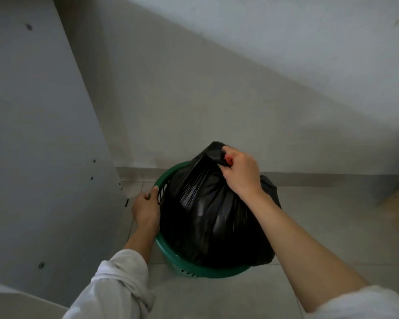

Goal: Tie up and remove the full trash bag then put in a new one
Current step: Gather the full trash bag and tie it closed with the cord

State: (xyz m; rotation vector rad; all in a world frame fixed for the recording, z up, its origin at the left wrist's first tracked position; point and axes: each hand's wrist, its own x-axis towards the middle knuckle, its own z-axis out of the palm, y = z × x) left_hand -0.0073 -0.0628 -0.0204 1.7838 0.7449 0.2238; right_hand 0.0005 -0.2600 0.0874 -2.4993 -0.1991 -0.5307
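**Lifting a tied black trash bag out of a green bin**

The right hand point(238, 172) is closing tightly around the gathered neck of a black trash bag point(207, 217), fingers curled over the bunched plastic at the bag's very top. A small patch of red is showing just inside the fist; what it is cannot be told. Whether a finished knot is sitting under the fingers cannot be told either, though the plastic is pulling in taut pleats toward the fist.

The bag is hanging straight down from that grip. Its long axis is running vertically, from the pinched top down into the green bin point(171, 173), and its full, rounded body is bulging above the bin's rim and spilling over the right side. The bottom of the bag is sitting hidden inside the bin.

The left hand point(146, 207) is gripping the bin's left rim, fingers hooking over the edge beside the slotted wall, apparently bracing the bin against the floor point(332, 226). This hand is touching the bin only, not the bag.

The bin is standing on pale tiles, close to a plain wall point(217, 100) on the far side, with a pale cabinet panel point(32, 134) rising on the left. White sleeves are pushed up both forearms.

The coming move looks like a straight upward pull: the bag lies directly below the right hand, so lifting along that vertical line while the left hand holds the bin down should free it. No new bag is in view.
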